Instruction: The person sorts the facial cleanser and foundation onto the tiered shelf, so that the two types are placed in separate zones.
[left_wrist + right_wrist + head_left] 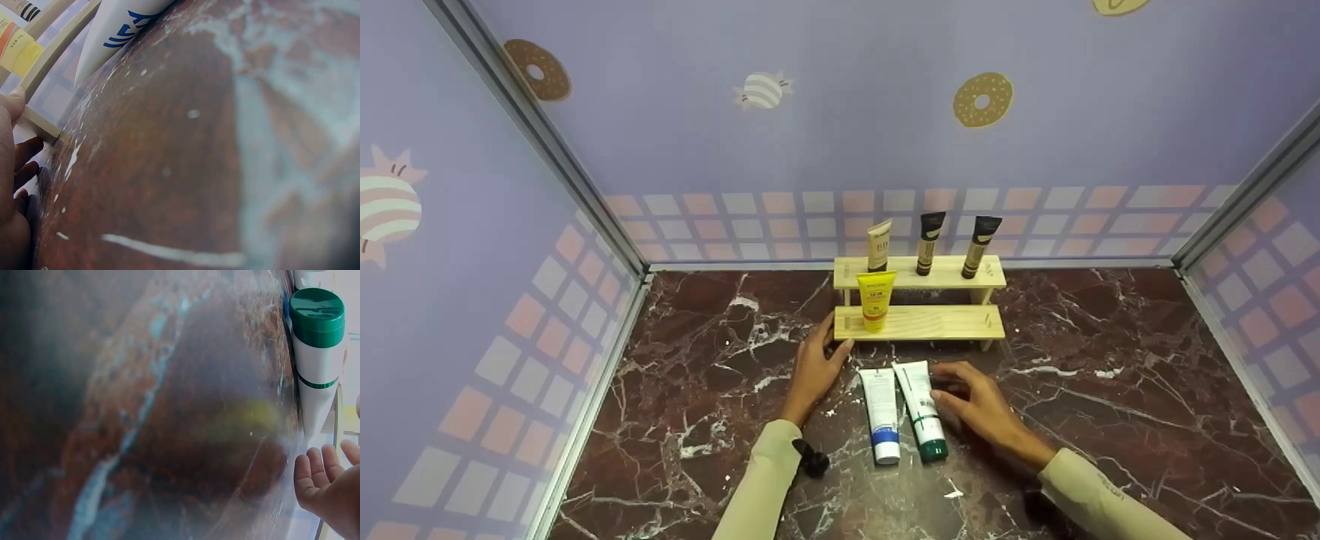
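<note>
My left hand is at the left end of a two-step wooden stand, gripping its lower front corner between thumb and fingers. In the left wrist view, the thumb lies against the plank's end. A yellow tube stands cap down on the lower step, toward the left. Flat on the tabletop lie a white tube with a blue band and a white tube with a green cap, caps toward me. Beside the green-capped tube, my right hand has loosely bent fingers and holds nothing.
On the upper step stand a beige tube and two black-and-gold tubes, one in the middle and one at the right. Patterned purple walls enclose the dark marbled tabletop at the back and sides.
</note>
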Demonstrator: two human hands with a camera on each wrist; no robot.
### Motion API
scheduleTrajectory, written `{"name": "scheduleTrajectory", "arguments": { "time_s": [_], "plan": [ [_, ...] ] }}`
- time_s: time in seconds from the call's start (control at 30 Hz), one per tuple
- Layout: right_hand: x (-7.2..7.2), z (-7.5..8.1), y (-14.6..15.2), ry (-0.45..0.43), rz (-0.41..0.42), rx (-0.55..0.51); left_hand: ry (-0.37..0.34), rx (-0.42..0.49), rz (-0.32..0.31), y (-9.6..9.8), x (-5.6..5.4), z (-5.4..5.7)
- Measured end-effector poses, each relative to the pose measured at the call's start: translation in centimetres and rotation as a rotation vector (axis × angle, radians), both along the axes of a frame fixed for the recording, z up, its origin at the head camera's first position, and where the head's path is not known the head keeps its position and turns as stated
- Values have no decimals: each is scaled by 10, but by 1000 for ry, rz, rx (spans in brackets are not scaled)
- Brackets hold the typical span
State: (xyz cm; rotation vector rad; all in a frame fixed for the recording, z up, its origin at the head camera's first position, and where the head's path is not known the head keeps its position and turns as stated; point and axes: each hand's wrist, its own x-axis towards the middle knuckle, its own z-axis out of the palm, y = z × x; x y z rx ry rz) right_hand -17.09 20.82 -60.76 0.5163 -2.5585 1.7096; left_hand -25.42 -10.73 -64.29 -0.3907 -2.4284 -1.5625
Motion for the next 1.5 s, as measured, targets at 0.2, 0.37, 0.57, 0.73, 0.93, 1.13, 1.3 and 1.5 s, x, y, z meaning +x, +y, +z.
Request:
{"name": "scheduleTrajectory", "arguments": {
  "time_s": [0.2,0.37,0.57,0.73,0.93,1.13,1.3,1.5],
  "plan": [
    [2,-1,0,-12,-2,8,-17,-9,13,0,0,0],
    [2,-2,0,-26,-4,25,-38,-10,15,0,0,1],
    [3,-4,1,-70,-6,37,-34,-3,2,0,1,2],
    [4,-5,1,-87,4,38,-32,-4,4,0,1,2],
    [4,-5,1,-130,17,33,-32,-36,16,0,0,1],
    [4,-8,0,-130,20,53,-25,-40,20,0,1,1],
    [3,-10,-1,-112,12,96,-20,-43,21,0,1,1],
    [4,-10,-3,-116,15,132,-20,-46,24,0,1,1]
  ]
}}
